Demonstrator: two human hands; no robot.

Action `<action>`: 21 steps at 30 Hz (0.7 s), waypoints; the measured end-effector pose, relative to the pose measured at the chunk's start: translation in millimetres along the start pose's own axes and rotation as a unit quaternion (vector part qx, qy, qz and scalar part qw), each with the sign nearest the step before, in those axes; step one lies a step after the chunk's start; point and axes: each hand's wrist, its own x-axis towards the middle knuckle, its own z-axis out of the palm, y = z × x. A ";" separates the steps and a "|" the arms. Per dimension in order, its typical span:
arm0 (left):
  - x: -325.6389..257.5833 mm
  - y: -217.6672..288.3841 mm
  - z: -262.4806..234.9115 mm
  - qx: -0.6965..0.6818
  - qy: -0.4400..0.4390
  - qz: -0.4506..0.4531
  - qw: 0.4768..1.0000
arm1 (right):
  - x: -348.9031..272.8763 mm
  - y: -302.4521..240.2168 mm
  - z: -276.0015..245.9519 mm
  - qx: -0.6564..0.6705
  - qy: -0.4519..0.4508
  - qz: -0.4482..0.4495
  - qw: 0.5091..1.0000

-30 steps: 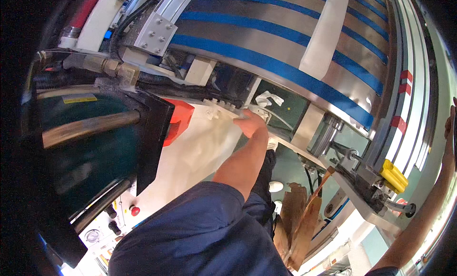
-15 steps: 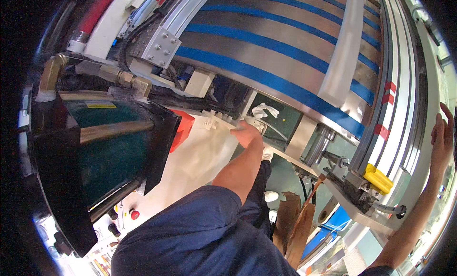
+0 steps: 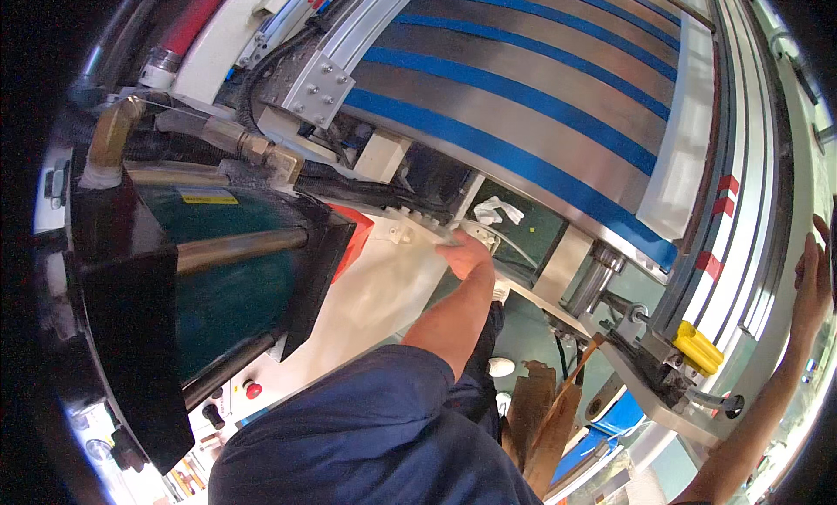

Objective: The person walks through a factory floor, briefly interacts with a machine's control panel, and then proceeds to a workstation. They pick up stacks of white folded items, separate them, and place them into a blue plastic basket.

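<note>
My left hand (image 3: 468, 254) reaches down to the edge of the machine frame, beside a pale notched strip (image 3: 418, 224). Its fingers are curled; whatever they may hold is too small to make out. Close behind it lies a crumpled white scrap (image 3: 499, 210). Far off at the right rim, my right hand (image 3: 813, 278) has its fingers apart and holds nothing visible, beside the pale machine side (image 3: 789, 156). Between the hands stretches a metal bed (image 3: 558, 91) with blue stripes. A long whitish translucent bar (image 3: 684, 148) lies across its right end.
A dark green cylinder (image 3: 231, 287) in black end plates stands at left, with a red button (image 3: 252, 389) below it. A rail (image 3: 728, 217) with red marks and a yellow block (image 3: 697, 348) runs along the right. Torn brown cardboard (image 3: 536, 409) leans beneath.
The whitish bar has moved right across the striped bed, toward the rail. My view has shifted slightly. Both hands stay at about the same places on the machine.
</note>
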 end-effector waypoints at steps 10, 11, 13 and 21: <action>5.2 -4.2 5.6 0.033 0.024 -0.005 0.999 | 0.6 -11.9 -0.4 -0.032 -0.008 -0.001 0.999; 6.5 -4.5 6.5 0.026 0.024 -0.014 0.999 | 0.8 -10.6 -0.2 -0.033 -0.009 -0.004 0.999; 7.6 -4.4 6.4 0.023 0.027 -0.009 0.999 | 1.2 -15.9 1.4 -0.046 -0.001 -0.003 0.999; 8.4 -5.6 4.5 -0.001 0.009 -0.010 1.000 | 3.9 -19.3 5.3 -0.059 -0.004 -0.019 0.998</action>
